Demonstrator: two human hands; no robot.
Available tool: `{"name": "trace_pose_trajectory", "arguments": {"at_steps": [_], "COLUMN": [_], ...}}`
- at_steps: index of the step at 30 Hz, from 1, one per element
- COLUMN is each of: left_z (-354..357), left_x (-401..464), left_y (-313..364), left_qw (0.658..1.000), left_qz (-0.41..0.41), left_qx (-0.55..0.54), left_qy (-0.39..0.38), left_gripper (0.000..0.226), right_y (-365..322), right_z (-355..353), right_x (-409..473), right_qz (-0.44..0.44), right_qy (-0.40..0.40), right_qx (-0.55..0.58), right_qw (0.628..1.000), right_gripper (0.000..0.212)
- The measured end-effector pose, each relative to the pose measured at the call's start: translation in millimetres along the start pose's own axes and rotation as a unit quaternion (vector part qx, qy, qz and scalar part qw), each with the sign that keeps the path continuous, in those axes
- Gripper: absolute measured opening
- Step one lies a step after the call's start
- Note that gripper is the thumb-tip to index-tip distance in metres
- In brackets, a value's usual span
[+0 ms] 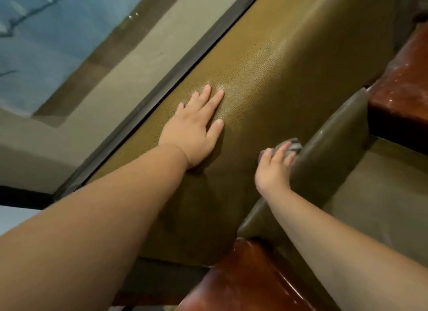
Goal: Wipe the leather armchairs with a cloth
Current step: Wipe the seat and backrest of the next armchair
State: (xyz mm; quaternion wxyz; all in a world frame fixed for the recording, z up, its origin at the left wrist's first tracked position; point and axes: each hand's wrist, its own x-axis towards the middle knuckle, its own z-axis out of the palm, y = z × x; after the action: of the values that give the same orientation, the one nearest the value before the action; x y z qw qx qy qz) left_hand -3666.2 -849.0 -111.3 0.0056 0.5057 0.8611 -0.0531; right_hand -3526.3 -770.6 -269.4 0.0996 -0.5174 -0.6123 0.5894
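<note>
An olive-green leather armchair fills the middle of the view, its broad backrest (266,79) running from lower left to upper right. My left hand (196,127) lies flat on the top of the backrest, fingers straight and spread. My right hand (275,167) presses a small grey cloth (295,146) into the crease where the backrest meets the rolled seat cushion (331,153). Most of the cloth is hidden under my fingers.
Polished reddish wooden armrests flank the chair, one at the bottom (245,280) and one at the right (403,83). Behind the backrest runs a dark strip (148,102), then a beige wall (97,95) with a blue picture (46,44).
</note>
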Motion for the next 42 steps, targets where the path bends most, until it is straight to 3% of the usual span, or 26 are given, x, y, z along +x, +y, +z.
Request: {"name": "trace_pose_trajectory", "arguments": {"at_steps": [3,5,6,8,10,11,13,15,17,19,22,23,27,29,31,34,35,36,38,40,42], "left_z": [-8.3,0.8,7.4,15.4,20.1,22.6,28.1,30.9,31.4,32.4,33.3,33.5,34.3,34.9,35.9,35.4,35.4,36.0,37.2,36.8,32.1], "left_x": [-38.6,-50.9,-51.2,-46.3,-42.1,-42.6,-44.3,-45.4,-45.9,-46.9,-45.4,-46.3,-43.7,-45.2,-46.3,-46.2,-45.3,-44.6,-41.9,-41.6,-40.4], "left_y": [-37.9,-50.8,-50.7,-46.0,-48.0,-49.1,-51.0,-52.2,-53.2,-51.6,-50.0,-50.6,-55.0,-57.0,-55.9,-55.8,-56.3,-56.6,-58.9,-62.1,-62.2], "left_qw": [0.996,0.993,0.991,0.988,0.985,0.984,0.984,0.982,0.982,0.982,0.981,0.980,0.978,0.979,0.979,0.977,0.977,0.977,0.978,0.981,0.986], "left_qz": [0.085,0.088,0.087,0.090,0.096,0.096,0.092,0.095,0.091,0.090,0.089,0.088,0.098,0.095,0.098,0.099,0.100,0.098,0.095,0.097,0.093], "left_qx": [0.021,0.045,0.057,0.073,0.080,0.081,0.078,0.071,0.064,0.066,0.064,0.062,0.039,0.026,0.028,0.023,0.023,0.025,0.024,0.016,0.004], "left_qy": [0.014,0.061,0.081,0.106,0.118,0.122,0.133,0.145,0.153,0.154,0.162,0.166,0.181,0.178,0.179,0.186,0.187,0.187,0.186,0.167,0.140], "left_gripper": [0.065,0.067,0.067,0.070,0.072,0.073,0.074,0.074,0.073,0.073,0.073,0.073,0.072,0.070,0.069,0.069,0.069,0.069,0.069,0.068,0.067], "right_y": [-48.7,-45.2,-28.5,11.0,32.8,31.2,3.9,-17.7,-12.5,27.4,59.5,49.9,-23.8,-21.0,20.4,72.0,71.3,58.3,16.5,-8.8,0.0], "right_z": [26.5,44.0,49.3,51.7,50.8,54.6,70.0,89.0,96.6,88.6,76.0,80.2,108.5,121.2,123.1,112.6,115.3,121.0,136.7,146.9,142.2], "right_x": [-47.2,-53.5,-45.7,-22.2,-12.0,-15.6,-41.8,-70.5,-77.7,-55.3,-27.9,-35.1,-112.4,-129.5,-109.7,-76.8,-76.9,-84.2,-112.8,-139.1,-138.1], "right_qz": [-0.245,-0.300,-0.273,-0.105,0.044,0.035,-0.097,-0.257,-0.322,-0.271,0.001,0.020,-0.244,-0.323,-0.303,-0.029,0.017,-0.002,-0.143,-0.268,-0.251], "right_qy": [0.009,0.035,0.063,0.101,0.082,0.086,0.107,0.095,0.071,0.102,0.095,0.097,0.097,0.079,0.104,0.120,0.110,0.115,0.129,0.092,0.055], "right_qx": [0.020,-0.005,-0.003,0.036,0.083,0.089,0.110,0.034,0.017,0.003,0.076,0.109,0.099,0.063,0.043,0.102,0.114,0.116,0.105,0.051,0.064], "right_qw": [0.969,0.953,0.960,0.989,0.992,0.992,0.983,0.961,0.944,0.957,0.993,0.989,0.960,0.941,0.946,0.987,0.987,0.987,0.976,0.958,0.964], "right_gripper": [0.071,0.069,0.068,0.065,0.064,0.065,0.065,0.066,0.066,0.068,0.067,0.067,0.067,0.066,0.063,0.062,0.064,0.066,0.064,0.064,0.067]}}
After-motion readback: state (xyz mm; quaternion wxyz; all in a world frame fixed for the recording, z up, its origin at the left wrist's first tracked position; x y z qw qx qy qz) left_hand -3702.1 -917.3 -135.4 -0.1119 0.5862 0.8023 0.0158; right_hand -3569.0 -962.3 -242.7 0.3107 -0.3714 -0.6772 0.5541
